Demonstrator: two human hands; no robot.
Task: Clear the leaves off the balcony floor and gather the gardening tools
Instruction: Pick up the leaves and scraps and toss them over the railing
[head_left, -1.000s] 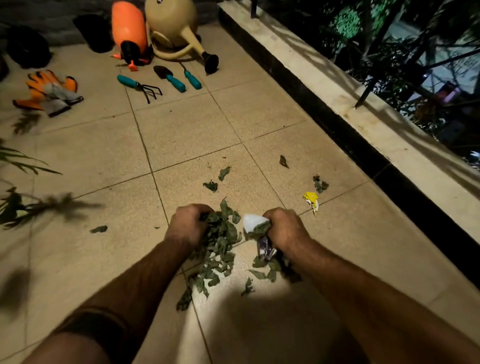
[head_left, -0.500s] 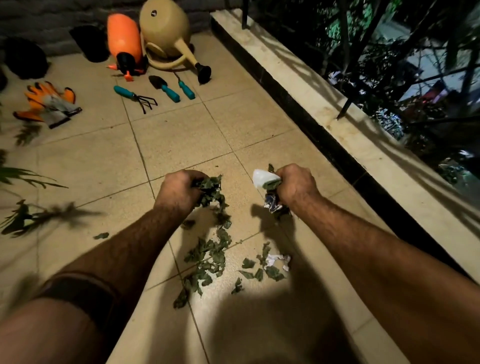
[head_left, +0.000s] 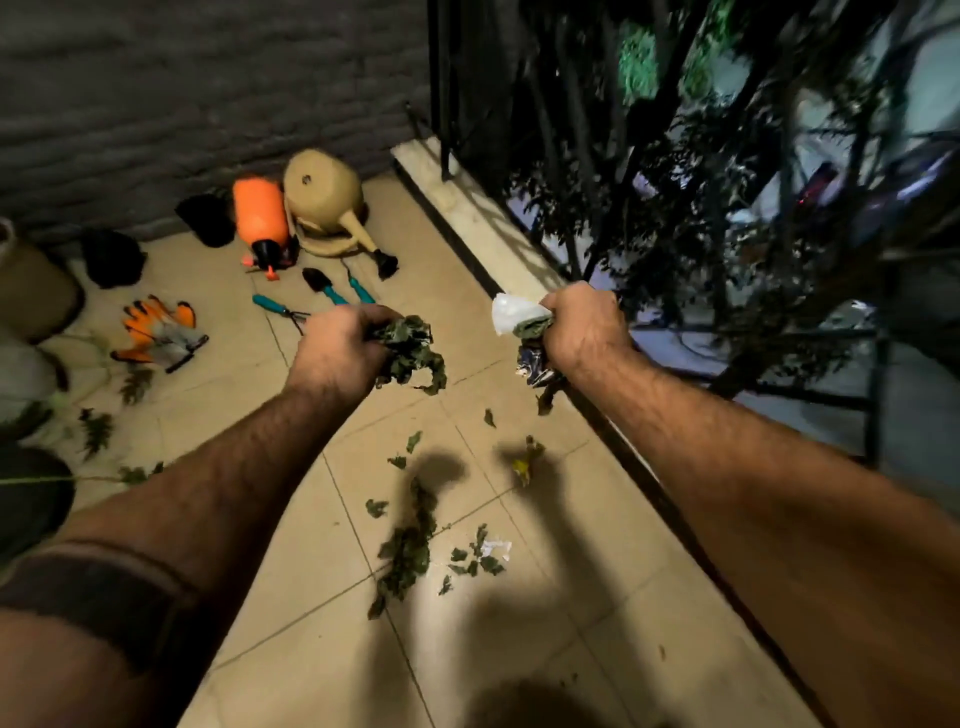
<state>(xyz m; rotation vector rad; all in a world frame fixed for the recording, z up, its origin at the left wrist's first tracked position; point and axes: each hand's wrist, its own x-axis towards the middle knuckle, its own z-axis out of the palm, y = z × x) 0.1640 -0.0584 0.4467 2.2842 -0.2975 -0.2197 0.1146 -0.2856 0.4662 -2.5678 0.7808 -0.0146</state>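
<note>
My left hand (head_left: 340, 348) is raised above the floor, shut on a bunch of green leaves (head_left: 413, 351). Level with it, my right hand (head_left: 584, 325) grips a white wrapper with leaves and litter (head_left: 519, 327). Below them, loose leaves (head_left: 408, 551) and a white paper scrap (head_left: 493, 548) lie on the tiled floor (head_left: 519, 639). By the far wall lie a teal hand rake (head_left: 275, 306), a trowel (head_left: 322, 286), a third teal-handled tool (head_left: 361, 291), an orange sprayer (head_left: 260, 221), a beige watering can (head_left: 324, 208) and orange-grey gloves (head_left: 158, 332).
A raised stone ledge (head_left: 483, 228) with a dark railing (head_left: 441, 88) runs along the right side. Black pots (head_left: 111, 257) stand near the grey wall (head_left: 182, 93). Potted plants and fallen sprigs (head_left: 96, 431) sit at the left edge.
Both hands have lifted from the floor with their handfuls, leaving part of the pile behind. The view has tilted up toward the wall and railing.
</note>
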